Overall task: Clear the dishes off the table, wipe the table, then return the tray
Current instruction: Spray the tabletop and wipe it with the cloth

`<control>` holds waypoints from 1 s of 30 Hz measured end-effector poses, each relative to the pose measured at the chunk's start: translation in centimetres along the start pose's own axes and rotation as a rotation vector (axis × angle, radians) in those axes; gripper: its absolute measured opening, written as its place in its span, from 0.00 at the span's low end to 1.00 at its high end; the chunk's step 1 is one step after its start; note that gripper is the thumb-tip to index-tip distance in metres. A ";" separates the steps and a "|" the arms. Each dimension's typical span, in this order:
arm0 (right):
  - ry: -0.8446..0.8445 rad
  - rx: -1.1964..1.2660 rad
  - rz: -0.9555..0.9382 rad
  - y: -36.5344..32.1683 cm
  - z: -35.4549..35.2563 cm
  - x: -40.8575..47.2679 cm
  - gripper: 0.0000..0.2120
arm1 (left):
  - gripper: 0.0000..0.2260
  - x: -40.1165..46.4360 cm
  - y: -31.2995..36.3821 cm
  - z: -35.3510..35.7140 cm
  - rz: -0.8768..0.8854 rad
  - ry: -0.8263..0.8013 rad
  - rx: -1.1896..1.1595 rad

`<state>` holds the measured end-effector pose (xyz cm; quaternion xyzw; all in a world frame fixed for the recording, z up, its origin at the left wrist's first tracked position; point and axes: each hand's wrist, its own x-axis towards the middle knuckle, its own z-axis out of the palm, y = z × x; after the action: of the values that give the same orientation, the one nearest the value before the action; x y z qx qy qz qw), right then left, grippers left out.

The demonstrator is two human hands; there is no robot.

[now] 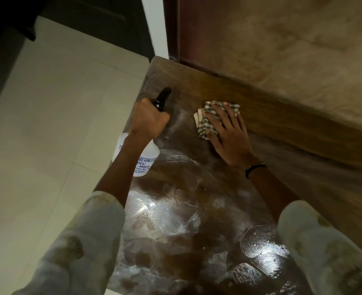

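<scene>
— Near the table's far corner, what did your hands hold?
— My left hand [149,121] gripped the spray bottle [136,158], its black nozzle [162,99] aimed forward. My right hand [229,135] lay flat, fingers spread, pressing the checked cloth [210,116].
— And the table [197,209]?
— Streaked wet beneath both arms, against the wall [282,50].

Off to my left, pale floor tiles [48,116] spread out, going dim toward the far corner. Dark furniture [86,15] sits up at the top there. Ahead of me a white post [154,24] runs alongside a reddish-brown wooden panel [173,28].
</scene>
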<state>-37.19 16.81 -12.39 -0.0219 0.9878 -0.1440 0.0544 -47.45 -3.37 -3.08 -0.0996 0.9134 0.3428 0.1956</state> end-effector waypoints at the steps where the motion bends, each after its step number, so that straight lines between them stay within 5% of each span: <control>1: -0.001 -0.008 -0.006 0.2 -0.1 0.2 0.24 | 0.14 0.2 -0.4 -0.2 0.000 -0.005 0.008; 11: 0.116 0.012 0.184 -4.5 0.3 10.0 0.26 | 0.15 0.4 -2.8 -2.3 0.038 0.004 -0.037; 16: 0.075 0.008 0.037 -8.9 1.7 12.1 0.26 | 0.11 0.4 -3.1 -3.0 0.038 0.006 -0.078; 21: -0.006 -0.048 -0.221 -5.7 0.8 8.6 0.25 | 0.05 0.4 -3.1 -3.5 0.059 0.003 -0.118; 30: 0.153 -0.076 0.134 -10.2 2.5 15.7 0.26 | 0.05 0.5 -3.6 -3.9 0.086 -0.012 -0.173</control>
<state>-52.25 5.39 -13.46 0.0530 0.9931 -0.1039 -0.0124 -47.90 -8.67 -2.76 -0.0746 0.8825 0.4292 0.1770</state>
